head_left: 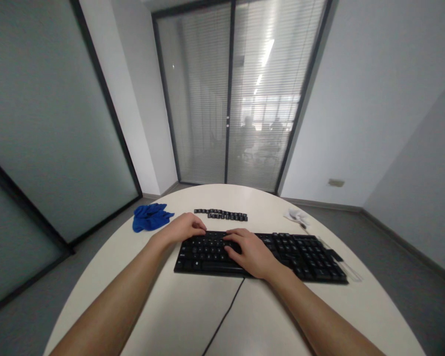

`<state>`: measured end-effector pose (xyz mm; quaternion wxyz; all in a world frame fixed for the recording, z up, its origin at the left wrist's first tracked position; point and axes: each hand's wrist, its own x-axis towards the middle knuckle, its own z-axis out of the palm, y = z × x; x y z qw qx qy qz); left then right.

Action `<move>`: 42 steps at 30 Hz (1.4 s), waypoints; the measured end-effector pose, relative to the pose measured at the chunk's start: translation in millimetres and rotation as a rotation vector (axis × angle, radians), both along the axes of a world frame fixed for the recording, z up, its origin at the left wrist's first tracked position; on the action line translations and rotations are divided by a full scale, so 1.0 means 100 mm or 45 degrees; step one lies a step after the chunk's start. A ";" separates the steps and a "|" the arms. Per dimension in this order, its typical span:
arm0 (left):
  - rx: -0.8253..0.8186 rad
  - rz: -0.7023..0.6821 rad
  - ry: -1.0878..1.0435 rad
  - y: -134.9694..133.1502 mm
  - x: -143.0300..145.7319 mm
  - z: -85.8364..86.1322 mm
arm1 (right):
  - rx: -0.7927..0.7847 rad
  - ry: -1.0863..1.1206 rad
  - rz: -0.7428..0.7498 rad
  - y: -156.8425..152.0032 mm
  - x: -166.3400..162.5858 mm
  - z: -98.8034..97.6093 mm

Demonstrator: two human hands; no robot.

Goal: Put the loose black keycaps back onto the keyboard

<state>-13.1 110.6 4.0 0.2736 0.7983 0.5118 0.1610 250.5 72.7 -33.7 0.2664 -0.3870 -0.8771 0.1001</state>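
Observation:
A black keyboard (211,267) lies across the round table, its top row bare of keycaps along the left part. At its upper left edge my left hand (187,226) rests with curled fingers, thumb and fingertips close together; whatever may be between them is hidden. My right hand (254,252) lies over the middle of the keyboard, its thumb and fingers apart and touching the keys. Behind the keyboard, loose black keycaps (228,216) are lined up in two rows.
A crumpled blue cloth (151,216) lies at the left of the pale table (178,316). At the back right are a white crumpled item (296,215) and a small brush-like tool (303,226). A black cable (224,316) runs toward me from the keyboard's front edge.

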 end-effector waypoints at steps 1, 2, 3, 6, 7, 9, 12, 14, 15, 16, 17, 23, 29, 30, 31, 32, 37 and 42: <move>0.017 -0.004 0.046 -0.01 0.00 0.01 | 0.001 0.001 0.002 0.00 0.00 0.00; 0.045 -0.001 0.092 -0.02 0.01 0.00 | 0.003 0.003 0.002 0.00 0.00 -0.01; 0.073 0.005 0.131 -0.02 0.01 0.00 | 0.006 0.005 0.002 0.01 0.00 -0.01; 0.127 0.021 0.178 -0.02 0.00 -0.04 | 0.011 0.011 -0.001 0.01 0.01 -0.03; 0.126 0.010 0.175 -0.02 0.01 -0.04 | 0.011 0.011 -0.003 0.01 0.00 -0.03; 0.116 -0.017 0.164 -0.02 0.02 -0.03 | 0.005 0.004 -0.003 0.01 0.00 -0.03; 0.142 0.010 0.168 -0.05 0.04 0.01 | -0.001 -0.003 -0.007 0.00 0.00 -0.01; 0.164 0.044 0.179 -0.07 0.05 0.04 | -0.003 -0.003 -0.008 0.00 -0.01 0.00; 0.166 0.044 0.180 -0.07 0.06 0.04 | -0.004 -0.003 -0.008 0.00 -0.01 0.00; 0.159 0.031 0.178 -0.08 0.07 0.04 | -0.006 -0.004 -0.008 0.00 -0.01 0.01; 0.152 0.011 0.174 -0.08 0.08 0.03 | -0.006 -0.004 -0.008 0.00 -0.01 0.01; 0.175 -0.057 0.188 -0.08 0.09 0.00 | -0.012 0.000 -0.001 -0.01 0.00 0.02; 0.175 -0.001 0.293 -0.07 0.06 0.00 | -0.013 0.000 -0.007 0.00 0.00 0.00; 0.170 -0.009 0.310 -0.07 0.06 0.00 | -0.016 0.000 -0.008 0.00 0.00 0.00; 0.164 -0.016 0.332 -0.07 0.07 0.01 | -0.020 0.001 -0.008 0.00 0.00 0.00; 0.159 -0.020 0.355 -0.08 0.07 0.01 | -0.021 0.001 -0.008 0.00 0.00 -0.01; 0.172 0.013 0.440 -0.11 0.08 0.06 | -0.016 0.007 -0.014 0.00 0.01 -0.01; 0.157 0.008 0.438 -0.12 0.05 0.10 | -0.016 0.009 -0.014 0.01 0.00 -0.01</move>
